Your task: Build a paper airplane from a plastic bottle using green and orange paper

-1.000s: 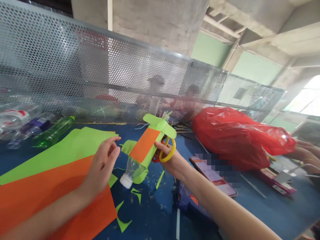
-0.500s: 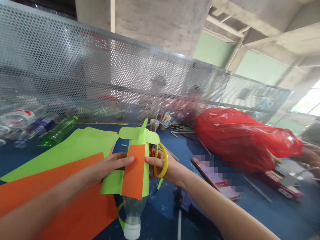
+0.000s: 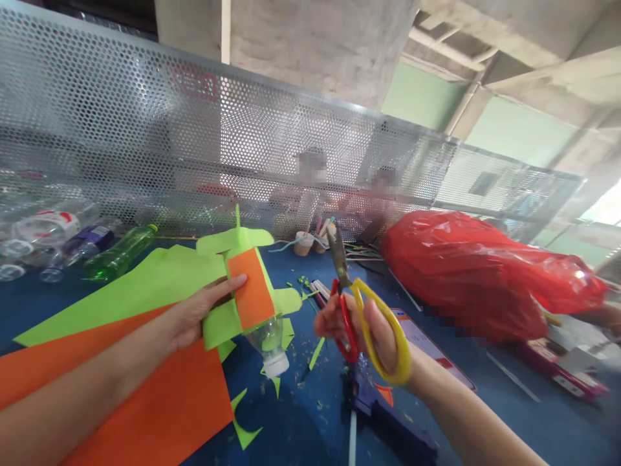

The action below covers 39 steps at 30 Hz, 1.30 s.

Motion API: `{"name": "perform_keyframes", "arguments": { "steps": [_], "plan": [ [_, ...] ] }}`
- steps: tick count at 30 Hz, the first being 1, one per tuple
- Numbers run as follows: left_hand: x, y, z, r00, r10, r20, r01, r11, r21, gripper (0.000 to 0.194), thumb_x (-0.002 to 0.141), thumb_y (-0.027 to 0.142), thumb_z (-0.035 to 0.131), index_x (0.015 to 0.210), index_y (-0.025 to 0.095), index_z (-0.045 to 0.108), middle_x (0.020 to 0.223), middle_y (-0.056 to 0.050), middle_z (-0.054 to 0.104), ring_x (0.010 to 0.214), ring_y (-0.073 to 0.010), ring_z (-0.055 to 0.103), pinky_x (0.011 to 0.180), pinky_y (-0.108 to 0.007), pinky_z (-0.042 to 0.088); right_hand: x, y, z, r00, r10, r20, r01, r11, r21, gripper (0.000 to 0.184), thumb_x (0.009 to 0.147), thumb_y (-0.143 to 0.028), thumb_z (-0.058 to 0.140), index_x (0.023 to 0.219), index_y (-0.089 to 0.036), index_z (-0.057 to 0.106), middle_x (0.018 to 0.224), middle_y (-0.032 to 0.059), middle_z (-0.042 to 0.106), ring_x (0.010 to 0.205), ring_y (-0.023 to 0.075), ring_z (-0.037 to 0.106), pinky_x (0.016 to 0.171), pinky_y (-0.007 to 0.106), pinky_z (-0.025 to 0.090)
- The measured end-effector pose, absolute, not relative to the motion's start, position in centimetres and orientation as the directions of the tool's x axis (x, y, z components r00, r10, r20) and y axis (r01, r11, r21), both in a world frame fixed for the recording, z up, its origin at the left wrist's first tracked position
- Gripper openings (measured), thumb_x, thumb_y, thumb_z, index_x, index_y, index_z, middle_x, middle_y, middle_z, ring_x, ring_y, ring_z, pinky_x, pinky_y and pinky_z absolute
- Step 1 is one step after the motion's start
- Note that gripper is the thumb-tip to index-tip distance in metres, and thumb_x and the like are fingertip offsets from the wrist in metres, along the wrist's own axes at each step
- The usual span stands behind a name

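Observation:
My left hand (image 3: pixel 211 299) is closed round a plastic bottle (image 3: pixel 266 336) dressed as an airplane. Green paper wings and tail pieces stick out from it, and an orange paper panel (image 3: pixel 251 288) covers its upper side. The bottle's white cap (image 3: pixel 276 364) points down toward me. In my right hand (image 3: pixel 373 333) are scissors (image 3: pixel 342 265) with one yellow and one red handle loop, blades pointing up and away. Below that hand lies a dark blue glue gun (image 3: pixel 383 414) with a pale glue stick. Green paper scraps (image 3: pixel 246 421) lie under the bottle.
Large green (image 3: pixel 140 281) and orange (image 3: pixel 160 395) sheets cover the left of the blue table. Bottles (image 3: pixel 121 252) lie along a perforated metal screen (image 3: pixel 272 142). Paper cups (image 3: pixel 303 243) stand at the back. A red plastic bag (image 3: pixel 470 272) and a phone (image 3: pixel 436 353) are at right.
My right hand has left the bottle and moved right, bringing the scissors upright with their blades in sight. My left hand has tilted the bottle airplane and shifted it slightly left and up.

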<state>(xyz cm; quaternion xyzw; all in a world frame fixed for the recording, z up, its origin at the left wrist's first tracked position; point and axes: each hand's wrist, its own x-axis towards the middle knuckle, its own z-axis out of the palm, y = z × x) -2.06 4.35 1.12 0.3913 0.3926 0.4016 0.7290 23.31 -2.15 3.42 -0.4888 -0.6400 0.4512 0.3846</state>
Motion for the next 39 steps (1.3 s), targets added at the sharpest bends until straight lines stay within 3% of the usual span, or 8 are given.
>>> {"name": "perform_keyframes", "arguments": {
  "steps": [2, 4, 8, 11, 19, 26, 34, 39],
  "plan": [
    [-2.2, 4.7, 1.0, 0.345, 0.904, -0.254, -0.275, 0.356, 0.893, 0.037, 0.071, 0.047, 0.072, 0.097, 0.021, 0.068, 0.105, -0.009, 0.073, 0.100, -0.0318, 0.067, 0.081, -0.043, 0.059, 23.8, -4.6, 3.4, -0.321, 0.947, 0.025, 0.294, 0.125, -0.948, 0.056, 0.081, -0.075, 0.038, 0.094, -0.023, 0.053, 0.078, 0.0032, 0.056, 0.061, 0.0170, 0.058, 0.055, 0.029, 0.048],
    [-2.2, 4.9, 0.8, 0.324, 0.917, -0.234, -0.297, 0.333, 0.895, 0.038, 0.069, 0.046, 0.073, 0.098, 0.021, 0.068, 0.104, -0.009, 0.073, 0.099, -0.0319, 0.067, 0.080, -0.043, 0.059, 23.9, -6.8, 3.4, -0.410, 0.912, 0.017, 0.380, 0.187, -0.906, 0.055, 0.086, -0.071, 0.033, 0.105, -0.023, 0.051, 0.078, 0.0024, 0.055, 0.057, 0.0143, 0.052, 0.057, 0.028, 0.048],
    [-2.1, 4.9, 0.9, 0.259, 0.943, -0.207, -0.320, 0.286, 0.903, 0.040, 0.068, 0.046, 0.075, 0.100, 0.023, 0.068, 0.105, -0.007, 0.073, 0.102, -0.0305, 0.067, 0.081, -0.041, 0.059, 23.0, -8.7, 4.4, -0.435, 0.900, -0.034, 0.636, 0.280, -0.719, 0.061, 0.085, -0.073, 0.030, 0.113, -0.022, 0.050, 0.086, 0.0075, 0.060, 0.068, 0.0193, 0.057, 0.062, 0.029, 0.049],
    [-2.1, 4.8, 1.3, 0.221, 0.962, -0.162, -0.325, 0.229, 0.918, 0.043, 0.070, 0.047, 0.074, 0.104, 0.023, 0.066, 0.108, -0.006, 0.072, 0.105, -0.0294, 0.065, 0.083, -0.040, 0.058, 22.5, -8.7, 5.5, -0.467, 0.883, -0.055, 0.706, 0.334, -0.624, 0.066, 0.083, -0.076, 0.026, 0.107, -0.022, 0.055, 0.088, 0.0094, 0.063, 0.069, 0.0212, 0.059, 0.062, 0.030, 0.049],
    [-2.1, 4.6, 1.3, 0.205, 0.970, -0.127, -0.321, 0.189, 0.928, 0.041, 0.069, 0.045, 0.074, 0.101, 0.022, 0.066, 0.102, -0.006, 0.074, 0.099, -0.0281, 0.068, 0.085, -0.039, 0.057, 21.1, -8.3, 5.8, -0.442, 0.896, -0.035, 0.723, 0.333, -0.605, 0.071, 0.072, -0.082, 0.040, 0.106, -0.024, 0.062, 0.092, 0.0113, 0.070, 0.078, 0.0281, 0.066, 0.066, 0.033, 0.051],
    [-1.7, 4.2, 1.3, 0.217, 0.969, -0.122, -0.327, 0.190, 0.926, 0.047, 0.066, 0.040, 0.078, 0.107, 0.021, 0.063, 0.105, -0.007, 0.073, 0.096, -0.0265, 0.068, 0.085, -0.036, 0.056, 20.3, -8.1, 5.3, -0.396, 0.917, -0.042, 0.755, 0.299, -0.584, 0.074, 0.072, -0.081, 0.042, 0.108, -0.019, 0.060, 0.095, 0.0145, 0.068, 0.086, 0.0315, 0.066, 0.077, 0.038, 0.050],
    [-1.5, 3.8, 1.0, 0.229, 0.970, -0.077, -0.339, 0.154, 0.928, 0.051, 0.075, 0.039, 0.072, 0.119, 0.020, 0.055, 0.114, -0.008, 0.069, 0.098, -0.0240, 0.067, 0.086, -0.033, 0.055, 19.8, -7.5, 6.0, -0.490, 0.872, -0.004, 0.680, 0.379, -0.627, 0.073, 0.079, -0.078, 0.036, 0.122, -0.022, 0.054, 0.090, 0.0083, 0.067, 0.073, 0.0232, 0.064, 0.070, 0.031, 0.048],
    [-1.5, 3.9, 0.7, 0.199, 0.976, -0.083, -0.306, 0.143, 0.941, 0.056, 0.073, 0.046, 0.072, 0.121, 0.022, 0.054, 0.119, -0.009, 0.067, 0.103, -0.0254, 0.065, 0.087, -0.035, 0.055, 19.8, -7.2, 5.9, -0.452, 0.891, -0.045, 0.739, 0.345, -0.578, 0.078, 0.075, -0.084, 0.025, 0.101, -0.018, 0.058, 0.090, 0.0115, 0.066, 0.074, 0.0244, 0.062, 0.065, 0.031, 0.047]
  ]
}}
